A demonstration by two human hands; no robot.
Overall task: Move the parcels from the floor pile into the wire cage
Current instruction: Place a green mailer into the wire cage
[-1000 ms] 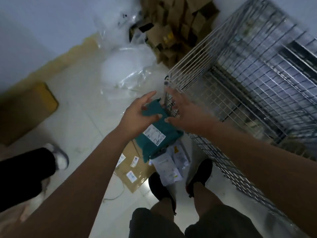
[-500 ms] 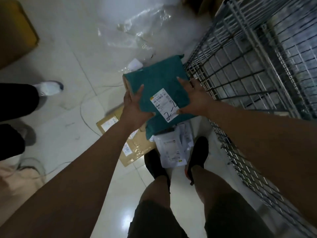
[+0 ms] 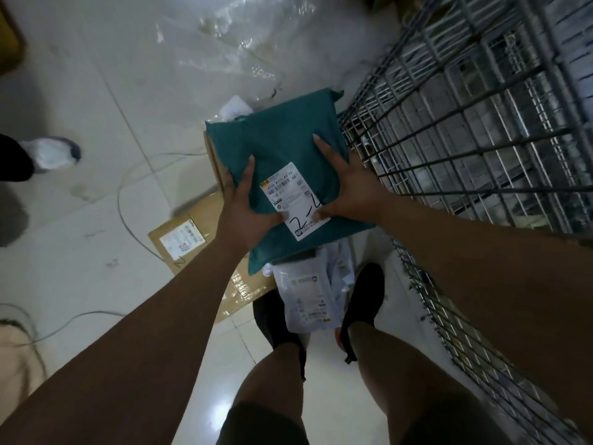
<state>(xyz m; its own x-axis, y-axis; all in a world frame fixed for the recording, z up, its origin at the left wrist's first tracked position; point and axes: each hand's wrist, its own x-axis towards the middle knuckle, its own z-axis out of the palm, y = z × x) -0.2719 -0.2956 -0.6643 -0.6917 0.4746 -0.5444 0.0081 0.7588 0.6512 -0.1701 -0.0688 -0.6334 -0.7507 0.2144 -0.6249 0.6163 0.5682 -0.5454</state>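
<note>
floor (image 3: 96,101): pale glossy tiles | light: dim, cool | far floor: clear plastic sheeting (image 3: 224,46), possibly bags

The poly mailer (image 3: 288,149) is mid-view, with the left grip (image 3: 244,213) at its 8 o'clock and the right grip (image 3: 349,191) at its 4 o'clock. The wire cage (image 3: 465,123) stands just beside it at 3 o'clock. On the floor (image 3: 80,75) a cardboard box (image 3: 192,232) lies at 8 o'clock, a smaller mailer (image 3: 308,300) at 6 and plastic film (image 3: 224,36) at 12.

A parcel sorting room: labelled cardboard boxes (image 3: 179,244) and mailer bags (image 3: 305,300) lie on a tiled floor (image 3: 96,91) beside a wire cage (image 3: 465,123).
</note>
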